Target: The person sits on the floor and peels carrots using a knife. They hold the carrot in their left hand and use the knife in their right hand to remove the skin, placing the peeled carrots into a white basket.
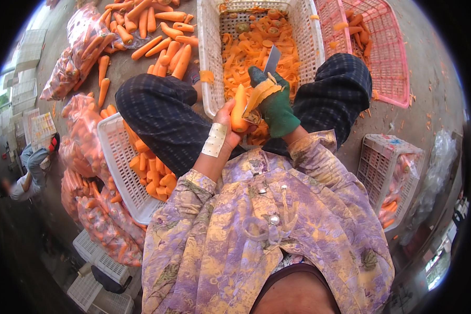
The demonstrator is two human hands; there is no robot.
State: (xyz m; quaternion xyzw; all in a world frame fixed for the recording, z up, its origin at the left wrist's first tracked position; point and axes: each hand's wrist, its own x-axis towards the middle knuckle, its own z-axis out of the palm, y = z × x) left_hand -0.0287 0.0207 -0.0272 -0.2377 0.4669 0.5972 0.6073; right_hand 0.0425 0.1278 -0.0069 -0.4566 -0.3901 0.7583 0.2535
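My bare left hand (228,125), with a pale plaster on its wrist, grips a carrot (240,110) that stands nearly upright. My right hand (275,106) wears a green glove and is closed on a tool with a flat metal blade (272,59) that points up and away. Its handle is hidden in the glove. Carrot peel (263,93) lies over the gloved fingers, and what seems to be a peeler part shows beside the carrot. Beyond both hands, between my knees, a white plastic crate (318,43) holds orange peelings (235,51) and cut carrot ends.
Loose carrots (172,16) and clear bags of carrots (87,39) lie at the left. A white crate (119,172) beside my left leg holds peeled carrots. Red crates (402,70) stand at the right. Another crate (371,168) holds bagged carrots. A person (33,165) is at the far left.
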